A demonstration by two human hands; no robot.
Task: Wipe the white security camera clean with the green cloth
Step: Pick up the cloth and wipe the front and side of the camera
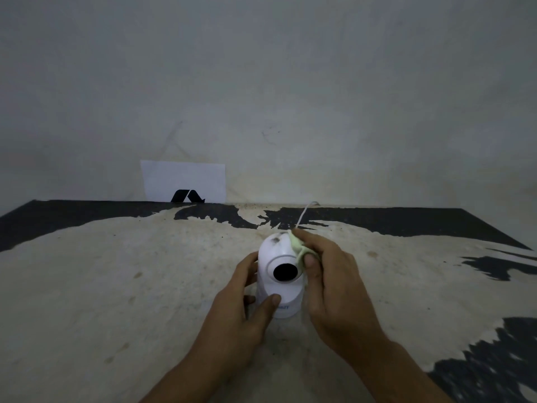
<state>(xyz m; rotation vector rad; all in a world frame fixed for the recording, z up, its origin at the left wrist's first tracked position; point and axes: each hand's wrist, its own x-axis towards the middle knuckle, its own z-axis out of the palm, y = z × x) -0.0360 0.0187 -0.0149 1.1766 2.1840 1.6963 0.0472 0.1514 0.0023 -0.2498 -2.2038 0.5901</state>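
White security camera [280, 274] stands upright mid-surface [116, 271]; the left hand [244, 309] grips its base, while the right hand [334, 283] pinches the green cloth [299, 250] against its dome.

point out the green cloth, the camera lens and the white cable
green cloth [299, 248], head view, on the bunched fold at the camera's upper right side
camera lens [284, 272], head view, centre of the black disc
white cable [303, 214], head view, middle of the strand behind the camera

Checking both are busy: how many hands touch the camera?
2: left hand grips the security camera base; right hand presses the green cloth on its right side.
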